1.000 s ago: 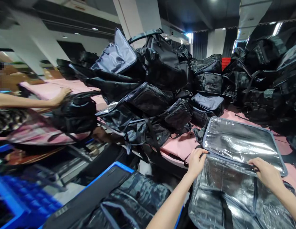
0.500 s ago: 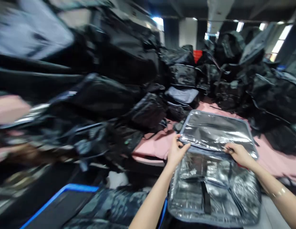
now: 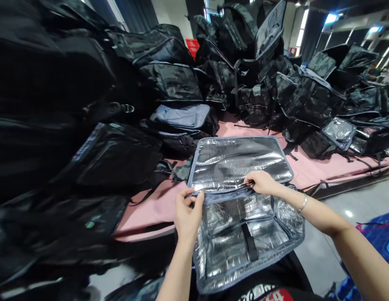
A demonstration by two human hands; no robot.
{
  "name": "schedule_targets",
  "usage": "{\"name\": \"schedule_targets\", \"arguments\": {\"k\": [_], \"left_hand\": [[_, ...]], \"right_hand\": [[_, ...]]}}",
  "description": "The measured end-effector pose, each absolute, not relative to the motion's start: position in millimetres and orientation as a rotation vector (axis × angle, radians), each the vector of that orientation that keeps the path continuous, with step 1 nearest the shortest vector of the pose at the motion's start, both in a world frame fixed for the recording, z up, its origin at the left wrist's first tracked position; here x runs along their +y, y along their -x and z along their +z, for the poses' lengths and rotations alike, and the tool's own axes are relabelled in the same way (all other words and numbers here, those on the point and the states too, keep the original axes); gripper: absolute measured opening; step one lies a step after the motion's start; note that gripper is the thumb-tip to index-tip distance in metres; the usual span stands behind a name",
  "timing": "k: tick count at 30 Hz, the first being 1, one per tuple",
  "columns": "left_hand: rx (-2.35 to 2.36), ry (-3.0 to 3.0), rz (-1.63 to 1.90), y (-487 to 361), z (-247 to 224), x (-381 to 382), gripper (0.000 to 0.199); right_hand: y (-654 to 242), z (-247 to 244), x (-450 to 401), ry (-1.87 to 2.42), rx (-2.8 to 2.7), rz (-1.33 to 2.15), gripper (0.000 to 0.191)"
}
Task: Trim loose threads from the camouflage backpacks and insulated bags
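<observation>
An insulated cooler bag [image 3: 225, 246] lies opened in front of me, its inside lined with shiny silver foil. Its foil-lined lid [image 3: 238, 156] is folded back on the far side, edged in grey-blue binding. My left hand [image 3: 188, 211] pinches the left end of the seam between lid and body, thumb and fingers closed on it. At the middle of that seam is my right hand [image 3: 261, 182], its fingers pressed together around something small and dark that I cannot make out. A black strap [image 3: 250, 242] runs across the lining.
The bag's lid rests on a pink-covered table [image 3: 150, 213]. Black and camouflage bags [image 3: 175, 79] are heaped at the left and back. More opened bags [image 3: 338, 131] stand to the right. A red crate [image 3: 192, 47] shows behind, and a blue bundle [image 3: 379, 238] lies on the floor at right.
My view has swung to the right, so the bag and both hands appear further left. Both hands stay at the seam, and the bag's near side looks slightly more tilted.
</observation>
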State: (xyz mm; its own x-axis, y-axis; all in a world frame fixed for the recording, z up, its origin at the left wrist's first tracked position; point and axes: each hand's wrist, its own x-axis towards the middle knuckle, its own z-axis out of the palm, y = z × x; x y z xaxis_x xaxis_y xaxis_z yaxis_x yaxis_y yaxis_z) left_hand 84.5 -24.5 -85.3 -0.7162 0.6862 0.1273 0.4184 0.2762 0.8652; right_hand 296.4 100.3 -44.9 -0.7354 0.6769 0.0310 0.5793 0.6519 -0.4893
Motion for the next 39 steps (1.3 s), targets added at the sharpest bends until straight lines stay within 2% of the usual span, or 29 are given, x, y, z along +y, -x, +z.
{"name": "schedule_targets", "arguments": {"k": [6,10,13,17,20,25,28,31,35,39], "left_hand": [[2.626,-1.732,1.450,-91.7,-73.0,-28.0,0.032],[2.211,-2.204,1.233,-106.2,-70.1,-11.1,0.024],[2.101,-2.336,1.022,-116.7,-71.2,6.4,0.023],[2.087,-2.390,0.882,-123.4,-70.4,20.7,0.023],[2.075,-2.326,0.781,-122.1,-66.3,23.9,0.022],[2.057,-2.140,0.623,-117.1,-56.7,28.3,0.024],[2.050,-2.058,0.548,-116.1,-54.3,33.1,0.025],[1.997,-2.073,0.558,-117.1,-54.6,35.9,0.024],[1.828,-2.189,0.693,-124.2,-56.2,34.2,0.022],[1.941,-2.150,0.690,-135.0,-56.9,32.4,0.019]], "right_hand": [[-289.4,-33.0,115.2,1.037,-2.639,0.933,0.016],[-287.0,-35.2,116.8,1.040,-2.629,0.988,0.011],[-287.0,-38.1,118.8,1.034,-2.628,0.990,0.011],[-290.5,-39.1,119.8,0.999,-2.624,0.984,0.010],[-297.5,-37.8,115.7,0.984,-2.593,0.939,0.018],[-320.6,-36.1,104.4,1.035,-2.609,0.563,0.008],[-331.8,-36.9,101.7,1.068,-2.656,0.436,0.023],[-333.6,-37.7,105.2,1.179,-2.653,0.566,0.026],[-325.8,-37.8,113.4,1.238,-2.620,0.771,0.019],[-318.8,-37.6,113.6,1.250,-2.619,0.823,0.006]]}}
